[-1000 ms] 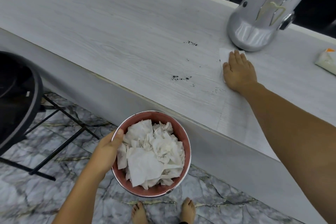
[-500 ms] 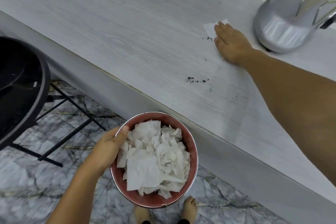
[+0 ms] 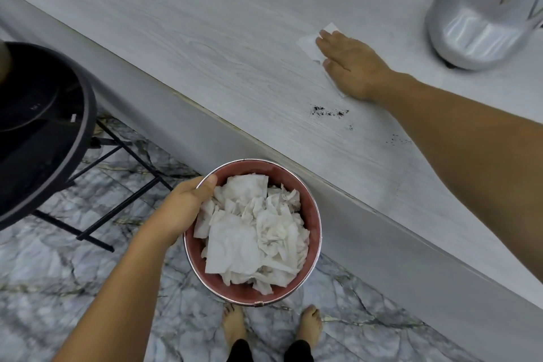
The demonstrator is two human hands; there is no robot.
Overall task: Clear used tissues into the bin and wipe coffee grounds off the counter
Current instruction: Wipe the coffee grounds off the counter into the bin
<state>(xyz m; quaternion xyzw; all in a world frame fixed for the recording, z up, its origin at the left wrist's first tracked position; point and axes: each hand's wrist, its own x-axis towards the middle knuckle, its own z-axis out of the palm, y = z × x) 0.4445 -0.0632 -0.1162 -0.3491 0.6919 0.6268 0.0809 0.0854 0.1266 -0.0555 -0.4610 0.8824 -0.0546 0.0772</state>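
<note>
The tissue [image 3: 308, 42] had been slid leftward from the silver machine [image 3: 476, 23] under the flat-pressed right hand [image 3: 352, 64] — grounds [image 3: 327, 111] were left on the surface [image 3: 205, 23]; the bin [image 3: 311, 209] was gripped at its rim by the left hand [image 3: 182, 209].

A pale grey wood-grain tabletop [image 3: 205, 23] runs diagonally across the view. Below its front edge lies a grey marble-patterned floor [image 3: 58, 288] with golden veins. Left of the tabletop stands a round black stand [image 3: 38, 138] on thin black legs [image 3: 129, 194].
</note>
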